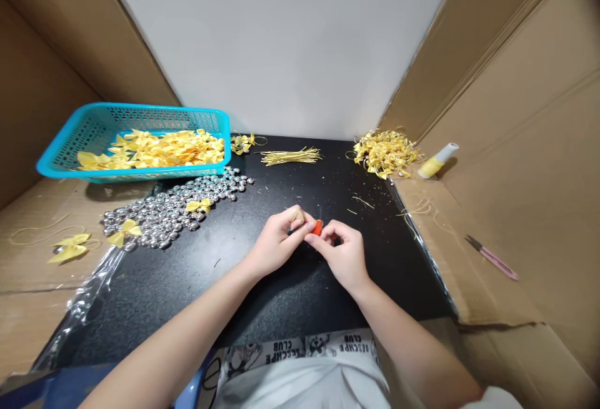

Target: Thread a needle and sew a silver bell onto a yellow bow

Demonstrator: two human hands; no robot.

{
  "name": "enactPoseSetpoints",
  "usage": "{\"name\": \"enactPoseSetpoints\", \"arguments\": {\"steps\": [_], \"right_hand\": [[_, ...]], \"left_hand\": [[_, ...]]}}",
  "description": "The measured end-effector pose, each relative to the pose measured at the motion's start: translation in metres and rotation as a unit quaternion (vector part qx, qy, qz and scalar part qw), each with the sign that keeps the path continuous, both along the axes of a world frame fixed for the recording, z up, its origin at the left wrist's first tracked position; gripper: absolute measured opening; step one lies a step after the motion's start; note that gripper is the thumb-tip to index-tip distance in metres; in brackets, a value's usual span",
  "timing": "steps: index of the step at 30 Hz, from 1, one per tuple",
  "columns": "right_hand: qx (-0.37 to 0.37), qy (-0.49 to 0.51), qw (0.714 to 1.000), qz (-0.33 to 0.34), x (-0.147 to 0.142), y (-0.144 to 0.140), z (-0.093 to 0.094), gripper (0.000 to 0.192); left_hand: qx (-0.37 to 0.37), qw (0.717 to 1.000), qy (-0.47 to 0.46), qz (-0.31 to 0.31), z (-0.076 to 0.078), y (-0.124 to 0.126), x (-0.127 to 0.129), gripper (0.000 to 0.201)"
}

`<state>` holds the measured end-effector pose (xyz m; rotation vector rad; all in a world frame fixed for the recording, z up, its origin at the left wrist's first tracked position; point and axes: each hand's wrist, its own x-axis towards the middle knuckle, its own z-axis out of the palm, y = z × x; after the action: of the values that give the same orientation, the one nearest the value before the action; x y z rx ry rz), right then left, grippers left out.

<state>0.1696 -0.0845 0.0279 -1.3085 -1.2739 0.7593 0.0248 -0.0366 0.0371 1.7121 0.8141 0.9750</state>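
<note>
Both my hands meet over the middle of the black table. My left hand pinches a thin gold string loop between thumb and fingers. My right hand pinches a small orange-red piece right against the left fingertips. What the orange piece is cannot be made out. A heap of silver beads lies to the left, with a yellow ribbon bow on it.
A turquoise basket of yellow bows sits at the back left. A bundle of gold strings and a pile of finished gold-and-yellow pieces lie at the back. A yellow glue bottle and pink snips rest on the cardboard at right.
</note>
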Motion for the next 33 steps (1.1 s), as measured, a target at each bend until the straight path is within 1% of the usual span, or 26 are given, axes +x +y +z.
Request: {"name": "enactPoseSetpoints", "arguments": {"steps": [2, 4, 5, 9, 11, 13, 15, 17, 19, 21, 23, 25, 27, 29, 31, 33], "right_hand": [[0.001, 0.006, 1.0, -0.003, 0.003, 0.0, 0.0, 0.035], [0.001, 0.031, 1.0, 0.005, 0.007, 0.001, 0.001, 0.027], [-0.001, 0.046, 0.999, 0.016, 0.01, 0.002, 0.001, 0.024], [-0.017, 0.089, 0.992, 0.082, 0.016, 0.008, 0.0, 0.025], [-0.022, 0.121, 0.988, 0.092, 0.017, 0.011, -0.002, 0.023], [-0.025, 0.151, 0.985, 0.086, 0.017, 0.012, -0.003, 0.02], [-0.014, 0.145, 0.987, 0.065, 0.017, 0.012, -0.005, 0.017], [0.015, 0.103, 0.994, 0.024, 0.017, 0.011, -0.007, 0.014], [0.039, 0.051, 0.998, -0.022, 0.016, 0.01, -0.008, 0.012], [0.051, 0.013, 0.997, -0.06, 0.016, 0.008, -0.008, 0.011], [0.052, -0.001, 0.995, -0.085, 0.014, 0.007, -0.009, 0.009], [0.045, 0.007, 0.994, -0.1, 0.013, 0.007, -0.01, 0.008], [0.038, 0.027, 0.992, -0.113, 0.011, 0.007, -0.011, 0.008], [0.034, 0.058, 0.99, -0.127, 0.01, 0.007, -0.012, 0.008], [0.026, 0.114, 0.985, -0.13, 0.008, 0.008, -0.013, 0.009], [0.011, 0.19, 0.975, -0.116, 0.007, 0.009, -0.013, 0.011]], "left_hand": [[-0.008, 1.0, -0.009, -0.008, 0.0, 0.001, 0.0, 0.036], [-0.013, 1.0, -0.014, -0.023, 0.001, 0.001, 0.0, 0.037], [-0.015, 0.999, -0.015, -0.032, 0.001, 0.001, 0.0, 0.037], [-0.007, 0.998, 0.0, -0.063, 0.002, 0.0, 0.0, 0.038], [0.011, 0.998, 0.014, -0.067, 0.002, 0.0, -0.001, 0.038], [0.042, 0.997, 0.033, -0.058, 0.001, 0.001, -0.002, 0.038], [0.103, 0.991, 0.074, -0.035, -0.001, 0.002, -0.003, 0.037], [0.2, 0.97, 0.136, -0.006, -0.003, 0.004, -0.005, 0.035], [0.304, 0.931, 0.199, 0.025, -0.005, 0.005, -0.006, 0.029], [0.389, 0.888, 0.24, 0.054, -0.005, 0.005, -0.007, 0.023], [0.443, 0.854, 0.26, 0.076, -0.004, 0.005, -0.007, 0.02], [0.472, 0.832, 0.275, 0.095, -0.003, 0.004, -0.006, 0.02], [0.485, 0.817, 0.292, 0.111, -0.002, 0.003, -0.005, 0.02], [0.495, 0.807, 0.301, 0.114, -0.003, 0.003, -0.004, 0.02], [0.498, 0.808, 0.298, 0.103, -0.005, 0.002, -0.003, 0.02], [0.483, 0.824, 0.282, 0.091, -0.008, 0.001, -0.001, 0.02]]}}
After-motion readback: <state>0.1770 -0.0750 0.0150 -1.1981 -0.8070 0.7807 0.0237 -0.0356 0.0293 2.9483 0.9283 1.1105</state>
